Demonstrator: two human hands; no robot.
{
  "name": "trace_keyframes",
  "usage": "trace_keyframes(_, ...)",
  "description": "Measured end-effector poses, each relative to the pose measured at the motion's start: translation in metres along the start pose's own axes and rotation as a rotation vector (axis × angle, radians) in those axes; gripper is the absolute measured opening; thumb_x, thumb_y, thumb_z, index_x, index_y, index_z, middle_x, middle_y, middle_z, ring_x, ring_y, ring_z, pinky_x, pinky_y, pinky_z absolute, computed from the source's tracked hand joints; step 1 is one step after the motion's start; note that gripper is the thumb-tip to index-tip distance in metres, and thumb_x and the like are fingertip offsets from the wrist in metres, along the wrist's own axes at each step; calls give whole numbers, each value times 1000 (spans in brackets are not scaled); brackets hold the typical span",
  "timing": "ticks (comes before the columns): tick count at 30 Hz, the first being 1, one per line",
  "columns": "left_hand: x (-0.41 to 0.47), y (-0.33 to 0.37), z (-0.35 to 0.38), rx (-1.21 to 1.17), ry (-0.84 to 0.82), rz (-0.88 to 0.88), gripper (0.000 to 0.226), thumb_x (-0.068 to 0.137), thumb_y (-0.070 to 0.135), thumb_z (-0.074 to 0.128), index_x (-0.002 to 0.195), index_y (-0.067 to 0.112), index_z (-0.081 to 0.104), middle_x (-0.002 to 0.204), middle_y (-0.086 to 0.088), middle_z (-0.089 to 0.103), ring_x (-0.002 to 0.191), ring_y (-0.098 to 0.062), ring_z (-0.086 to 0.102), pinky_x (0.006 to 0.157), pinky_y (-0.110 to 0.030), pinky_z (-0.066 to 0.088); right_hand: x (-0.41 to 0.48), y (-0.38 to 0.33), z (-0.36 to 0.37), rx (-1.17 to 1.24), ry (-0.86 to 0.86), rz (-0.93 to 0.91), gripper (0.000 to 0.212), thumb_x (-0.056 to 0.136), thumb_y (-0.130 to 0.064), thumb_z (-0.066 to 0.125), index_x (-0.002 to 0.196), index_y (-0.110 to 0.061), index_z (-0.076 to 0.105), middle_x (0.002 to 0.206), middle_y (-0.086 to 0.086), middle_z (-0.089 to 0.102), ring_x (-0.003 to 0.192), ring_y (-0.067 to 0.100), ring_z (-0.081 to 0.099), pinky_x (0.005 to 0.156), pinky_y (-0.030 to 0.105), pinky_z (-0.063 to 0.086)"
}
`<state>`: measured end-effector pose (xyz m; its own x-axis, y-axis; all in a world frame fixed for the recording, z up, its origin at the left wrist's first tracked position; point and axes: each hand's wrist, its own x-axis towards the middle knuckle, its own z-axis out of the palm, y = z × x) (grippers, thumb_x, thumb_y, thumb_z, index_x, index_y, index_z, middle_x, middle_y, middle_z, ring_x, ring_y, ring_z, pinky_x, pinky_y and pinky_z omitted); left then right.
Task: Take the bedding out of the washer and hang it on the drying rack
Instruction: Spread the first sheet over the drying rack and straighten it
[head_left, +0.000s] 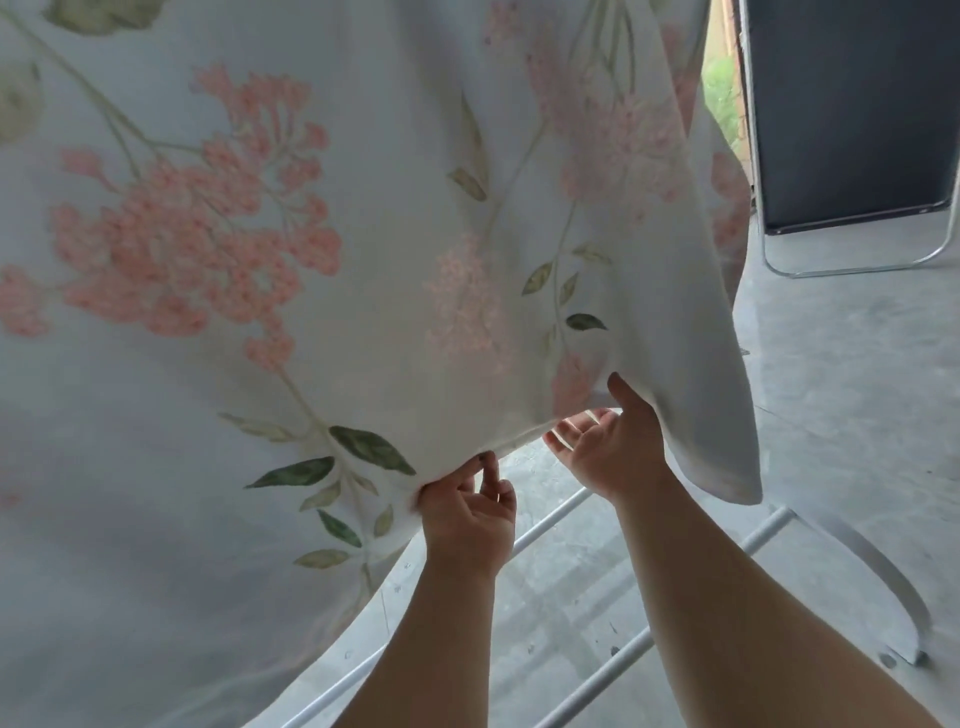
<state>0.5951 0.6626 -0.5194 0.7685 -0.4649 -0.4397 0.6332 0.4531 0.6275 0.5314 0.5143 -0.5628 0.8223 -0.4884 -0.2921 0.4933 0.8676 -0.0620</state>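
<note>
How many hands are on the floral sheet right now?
2. The left hand pinches the lower hem of the floral sheet; the right hand grips it alongside, nearer the hanging corner.

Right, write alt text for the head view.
Two bare hands hold the lower hem of a white pink-flowered bedsheet: the left hand pinches it, the right hand grips it beside. White metal drying-rack bars and grey concrete floor lie below.

Left hand (467, 512), right hand (605, 447) grip sheet (363, 208) hem above rack (550, 521).
</note>
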Motion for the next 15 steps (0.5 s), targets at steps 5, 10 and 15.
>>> trace_keyframes(5, 15, -2, -7, -36, -44, -7, 27, 72, -7, 48, 85, 17, 54, 74, 3, 50, 53, -11, 45, 57, -26, 28, 10, 3, 3, -28, -10, -4, 46, 93, -44, 61, 131, -18, 59, 141, 4, 53, 139, 23, 45, 120, 46, 27)
trace_keyframes(10, 15, -4, -7, -60, -77, -11, 25, 69, -5, 44, 79, 16, 51, 67, 2, 47, 52, -12, 36, 60, -24, 26, 11, 14, 2, 61, -111, 23, 38, 92, -44, 59, 122, -25, 72, 116, 1, 75, 111, 20, 69, 99, 41, 45)
trace_keyframes(15, 23, 2, -10, -61, -85, 6, 23, 67, -6, 37, 66, 17, 37, 63, 3, 30, 47, -12, 26, 54, -23, 23, 14, 24, 6, 156, -194, -17, 38, 94, -36, 56, 128, -22, 66, 127, 7, 70, 120, 32, 65, 103, 50, 48)
